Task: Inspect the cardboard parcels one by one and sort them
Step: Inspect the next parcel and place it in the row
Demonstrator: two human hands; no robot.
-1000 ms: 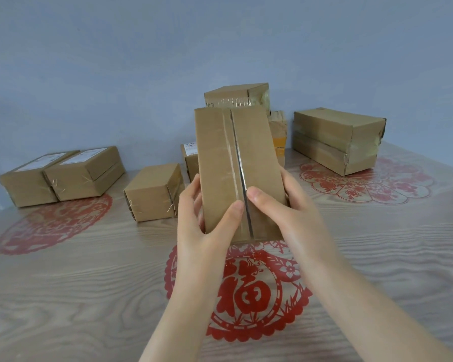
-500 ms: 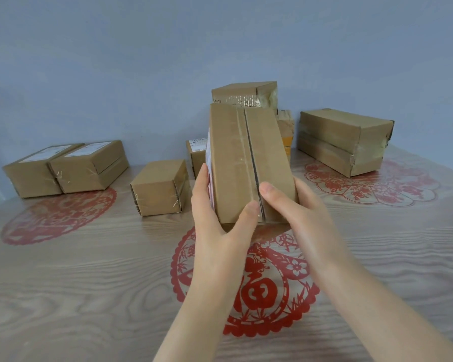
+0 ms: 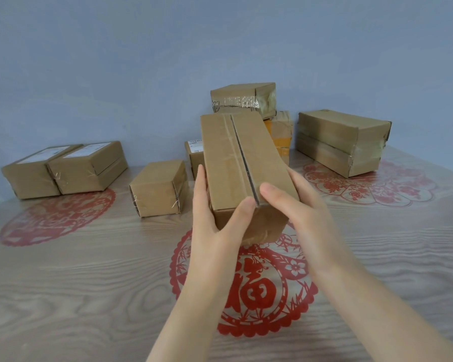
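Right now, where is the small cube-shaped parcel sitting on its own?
In the head view, the small parcel sits on the table left of centre, between a labelled parcel and the held parcel.

Plain blue-grey wall (image 3: 115, 61), wood-grain table (image 3: 63, 296), red paper-cut decals (image 3: 249, 296)

Plain brown is seen on the held parcel (image 3: 228, 163), crossed by a dark seam; the pale wood-grain table (image 3: 63, 296) is patterned with red paper-cut medallions (image 3: 256, 292); the wall (image 3: 141, 61) is painted blue-grey.
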